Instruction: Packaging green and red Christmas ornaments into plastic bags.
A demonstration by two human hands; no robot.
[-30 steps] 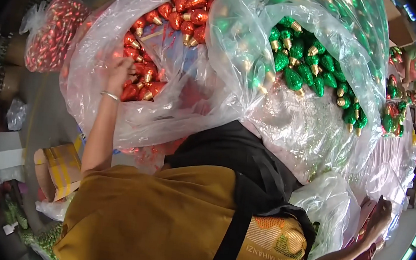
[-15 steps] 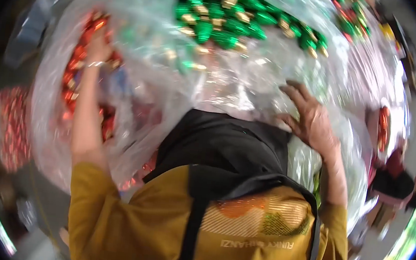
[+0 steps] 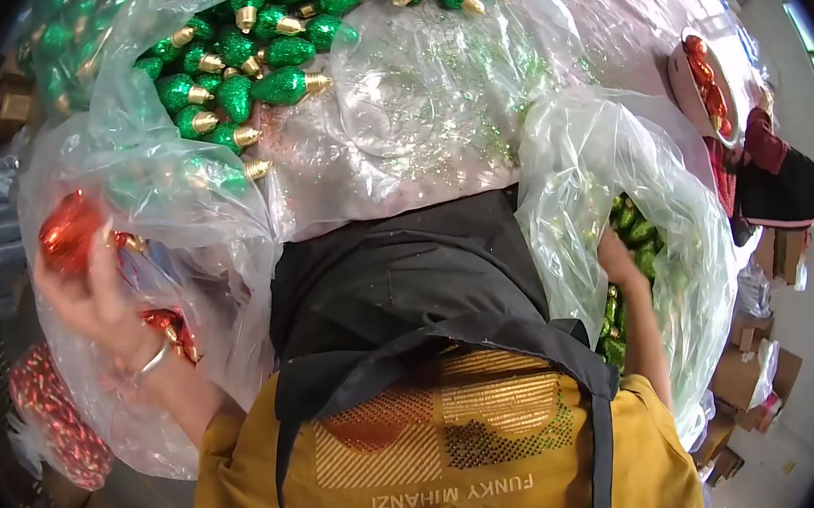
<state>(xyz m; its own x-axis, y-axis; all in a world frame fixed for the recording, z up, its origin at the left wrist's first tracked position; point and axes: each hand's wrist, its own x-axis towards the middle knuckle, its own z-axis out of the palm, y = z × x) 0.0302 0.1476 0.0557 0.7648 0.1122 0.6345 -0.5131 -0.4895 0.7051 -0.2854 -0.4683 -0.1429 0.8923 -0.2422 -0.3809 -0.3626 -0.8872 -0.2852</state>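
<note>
A shiny red bulb-shaped ornament (image 3: 71, 230) is in the fingers of my left hand (image 3: 98, 308), above a clear plastic bag (image 3: 53, 367) at the left. Deeper in that bag lie more red bulb ornaments (image 3: 176, 332) with gold ends. My right hand (image 3: 619, 260) reaches into another clear bag (image 3: 572, 172) on the right, among green bulb ornaments (image 3: 637, 227); its fingers are hidden there. Glittery green bulb ornaments with gold caps (image 3: 286, 86) lie heaped on the plastic-covered table (image 3: 398, 145) ahead of me.
Loose glitter dusts the plastic sheet. A person (image 3: 787, 173) sits at the far right beside a white basin (image 3: 680, 80) of red ornaments. Cardboard boxes (image 3: 736, 374) stand behind that person. A bag packed with red pieces (image 3: 64, 407) is at the lower left.
My left hand has come up out of the red ornaments with one in its fingers. My right hand has gone from above the plastic down into the right bag. The view has shifted.
</note>
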